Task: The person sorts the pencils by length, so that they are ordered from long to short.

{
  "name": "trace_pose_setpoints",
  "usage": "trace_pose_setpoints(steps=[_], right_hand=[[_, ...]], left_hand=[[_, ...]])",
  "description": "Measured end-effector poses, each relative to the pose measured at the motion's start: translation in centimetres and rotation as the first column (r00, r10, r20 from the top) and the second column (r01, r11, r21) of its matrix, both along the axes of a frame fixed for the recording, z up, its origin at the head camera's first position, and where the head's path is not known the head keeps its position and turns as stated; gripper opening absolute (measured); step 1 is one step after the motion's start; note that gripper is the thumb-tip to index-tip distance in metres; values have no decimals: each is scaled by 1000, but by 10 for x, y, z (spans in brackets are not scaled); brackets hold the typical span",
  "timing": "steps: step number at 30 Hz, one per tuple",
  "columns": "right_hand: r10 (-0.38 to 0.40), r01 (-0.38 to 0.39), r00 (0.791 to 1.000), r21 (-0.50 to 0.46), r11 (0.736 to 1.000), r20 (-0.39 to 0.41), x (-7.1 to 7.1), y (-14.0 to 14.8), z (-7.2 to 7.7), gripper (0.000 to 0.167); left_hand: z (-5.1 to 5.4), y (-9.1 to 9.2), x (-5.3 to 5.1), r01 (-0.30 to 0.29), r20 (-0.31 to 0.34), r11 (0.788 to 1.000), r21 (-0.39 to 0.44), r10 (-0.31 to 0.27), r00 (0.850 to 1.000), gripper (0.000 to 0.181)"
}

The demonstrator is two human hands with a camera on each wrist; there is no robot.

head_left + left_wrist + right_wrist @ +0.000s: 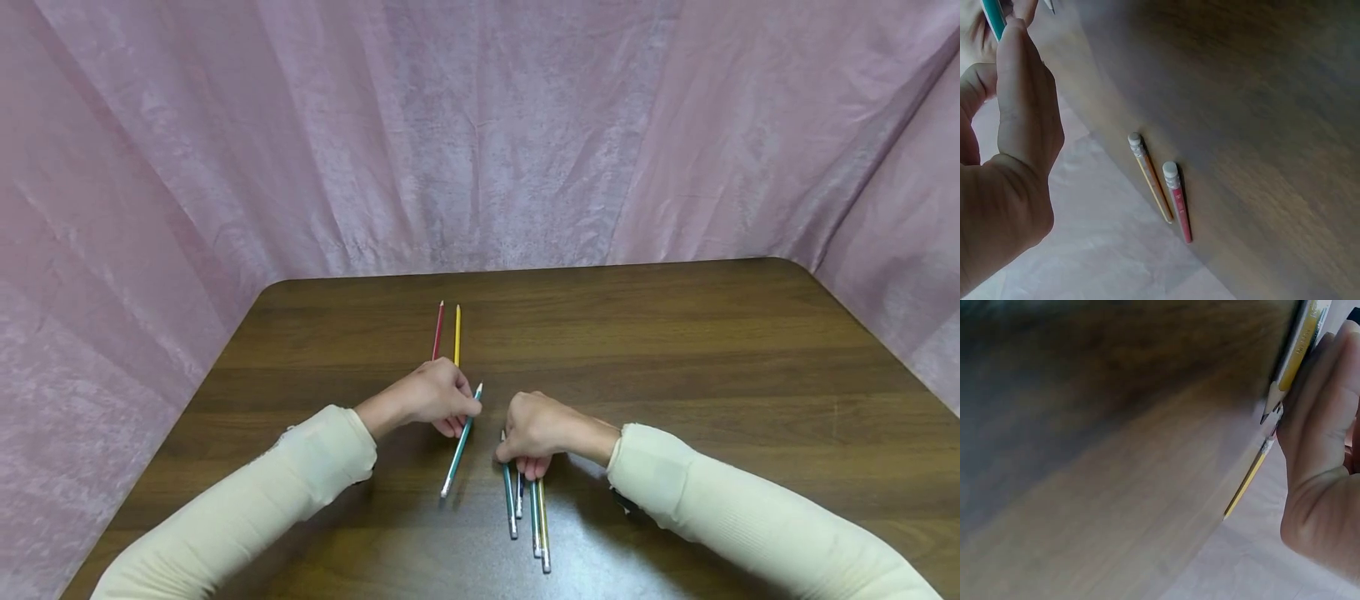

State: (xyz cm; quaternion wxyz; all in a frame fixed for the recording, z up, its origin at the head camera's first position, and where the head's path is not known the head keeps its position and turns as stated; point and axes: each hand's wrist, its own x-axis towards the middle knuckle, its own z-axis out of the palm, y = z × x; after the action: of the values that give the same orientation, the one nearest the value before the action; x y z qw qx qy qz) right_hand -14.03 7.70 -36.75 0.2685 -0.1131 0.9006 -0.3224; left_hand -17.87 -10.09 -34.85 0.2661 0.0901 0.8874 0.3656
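Observation:
In the head view my left hand (435,398) pinches a teal pencil (461,446) between thumb and fingers, its tip pointing up and its eraser end toward me. My right hand (542,432) is over a group of several pencils, thumb and fingers around the top of a teal one (509,500); whether it grips that pencil, I cannot tell. Beside that one lie a dark pencil (520,496), another teal pencil (536,521) and a yellow one (544,529). The right wrist view shows a yellow pencil's sharpened end (1294,359) close by the right hand (1325,437).
Beyond the left hand a red pencil (438,329) and a yellow pencil (457,333) lie side by side on the brown wooden table (675,350). Pink curtains (480,133) hang behind the table and at both sides.

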Motion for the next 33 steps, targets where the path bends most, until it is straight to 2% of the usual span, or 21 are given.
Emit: trace_pose_setpoints(steps=[5, 11, 17, 27, 33], right_hand=[[2, -2, 1000, 17, 1000, -12, -4, 9, 1, 24], [-3, 4, 999, 49, 999, -32, -18, 29, 2, 22], [-34, 34, 999, 37, 999, 5, -32, 47, 1, 20], [-94, 105, 989, -90, 990, 115, -52, 63, 7, 17], [-120, 142, 985, -181, 973, 126, -60, 65, 15, 17]], left_hand=[[-1, 1, 0, 6, 1, 1000, 10, -6, 1000, 13], [-1, 3, 0, 13, 10, 999, 32, -13, 1000, 11], [-3, 4, -3, 3, 19, 999, 40, -4, 1000, 10], [-8, 4, -17, -46, 1, 998, 53, 46, 999, 9], [-7, 4, -21, -50, -3, 997, 67, 50, 999, 9]])
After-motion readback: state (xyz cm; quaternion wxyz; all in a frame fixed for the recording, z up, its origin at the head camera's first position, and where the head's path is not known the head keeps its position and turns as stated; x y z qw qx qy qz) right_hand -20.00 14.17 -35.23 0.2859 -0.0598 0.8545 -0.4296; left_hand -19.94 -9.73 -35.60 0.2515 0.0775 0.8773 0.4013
